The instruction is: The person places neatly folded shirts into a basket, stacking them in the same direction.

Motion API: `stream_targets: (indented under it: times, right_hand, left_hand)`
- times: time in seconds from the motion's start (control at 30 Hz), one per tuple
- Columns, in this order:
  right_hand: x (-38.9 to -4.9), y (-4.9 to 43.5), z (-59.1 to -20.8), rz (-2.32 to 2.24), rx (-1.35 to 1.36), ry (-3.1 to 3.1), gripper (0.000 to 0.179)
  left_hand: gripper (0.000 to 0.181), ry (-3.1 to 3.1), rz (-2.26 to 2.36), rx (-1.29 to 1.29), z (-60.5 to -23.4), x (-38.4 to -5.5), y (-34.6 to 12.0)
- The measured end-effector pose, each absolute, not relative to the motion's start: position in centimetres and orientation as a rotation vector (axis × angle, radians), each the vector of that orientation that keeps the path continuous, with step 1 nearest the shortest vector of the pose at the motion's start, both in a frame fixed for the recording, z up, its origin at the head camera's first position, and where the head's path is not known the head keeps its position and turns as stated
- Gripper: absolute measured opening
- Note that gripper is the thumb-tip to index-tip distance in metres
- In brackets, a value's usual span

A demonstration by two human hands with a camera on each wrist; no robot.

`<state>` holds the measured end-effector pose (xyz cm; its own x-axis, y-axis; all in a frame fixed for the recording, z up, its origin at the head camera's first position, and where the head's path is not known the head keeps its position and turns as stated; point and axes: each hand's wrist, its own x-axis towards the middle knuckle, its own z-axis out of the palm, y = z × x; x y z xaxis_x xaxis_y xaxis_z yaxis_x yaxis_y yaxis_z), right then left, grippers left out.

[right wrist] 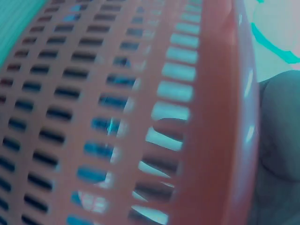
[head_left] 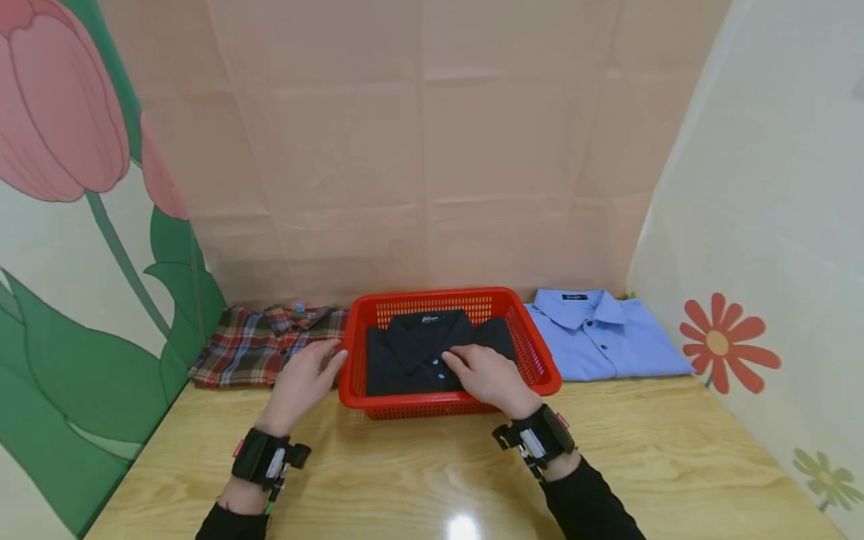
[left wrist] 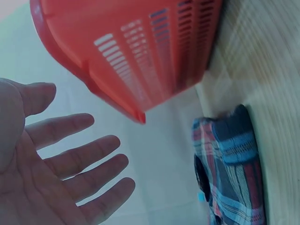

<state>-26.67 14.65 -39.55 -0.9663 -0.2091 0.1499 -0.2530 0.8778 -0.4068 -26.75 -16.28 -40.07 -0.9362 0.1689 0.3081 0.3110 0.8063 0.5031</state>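
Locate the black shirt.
In the head view, the black shirt lies near centre inside the red basket, between the plaid shirt on the left and the blue shirt on the right.

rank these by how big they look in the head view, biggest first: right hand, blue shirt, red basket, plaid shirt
1. Red basket
2. Blue shirt and plaid shirt: too alike to rank, and the plaid one is partly covered
3. Right hand

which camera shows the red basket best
The head view: the red basket is nearly all visible, with the black shirt inside. The left wrist view crops it at the top; the right wrist view shows only slotted wall and rim, close up.
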Motion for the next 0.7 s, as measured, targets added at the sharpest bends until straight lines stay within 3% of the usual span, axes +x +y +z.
stream_targets:
  times: [0.37,0.7]
  right_hand:
    - [-24.8,11.0,-40.2,0.640,0.577,-2.797,0.043]
    - [-23.7,7.4,-40.2,0.646,0.754,-2.696,0.038]
  left_hand:
    - [0.047,-2.821,-0.791,-0.320,-41.4,-27.3,-18.7]
    - [0.043,-2.924,-0.787,-0.323,-43.5,-29.8,-22.7]
